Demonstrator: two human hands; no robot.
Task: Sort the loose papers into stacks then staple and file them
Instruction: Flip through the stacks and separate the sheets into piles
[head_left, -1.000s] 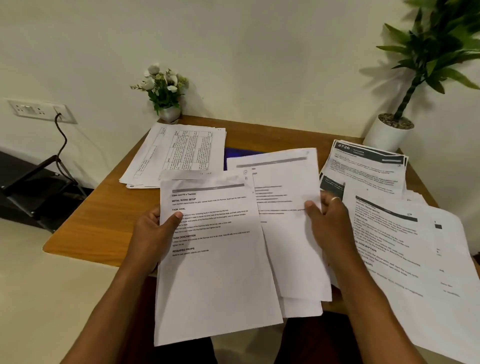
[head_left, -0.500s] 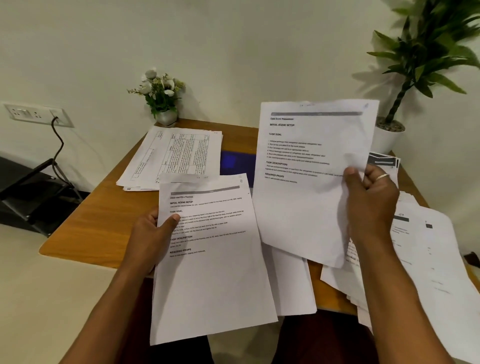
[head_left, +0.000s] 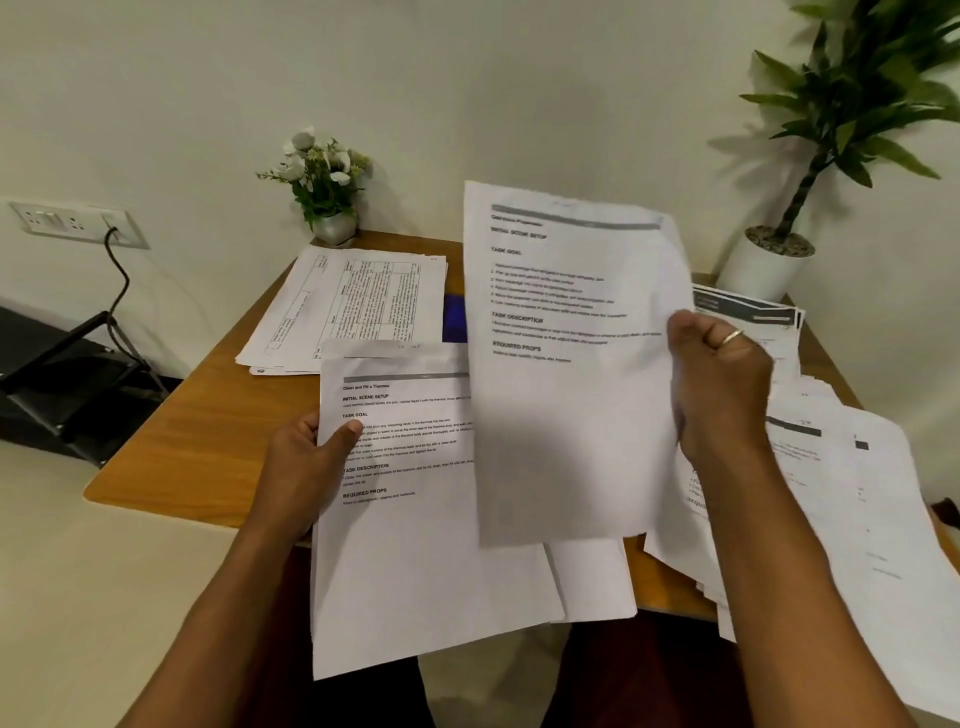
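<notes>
A white printed sheet is hanging upright above the brown wooden surface, with the right grip pinching its right edge in curled fingers. The left grip is clasping a sheaf of white printed pages by its left edge, thumb on top. A stack of table-printed papers is lying at the far left, and a loose pile of white papers is sprawling at the right.

Wooden worktop with rounded corners, pushed up against a plain pale wall. At the back edge there's a little pot of white flowers. The far right corner has a tall leafy plant in a white pot. On the left wall, a socket plate with a black cable plugged in, hanging down to some black metal stand on the floor.
</notes>
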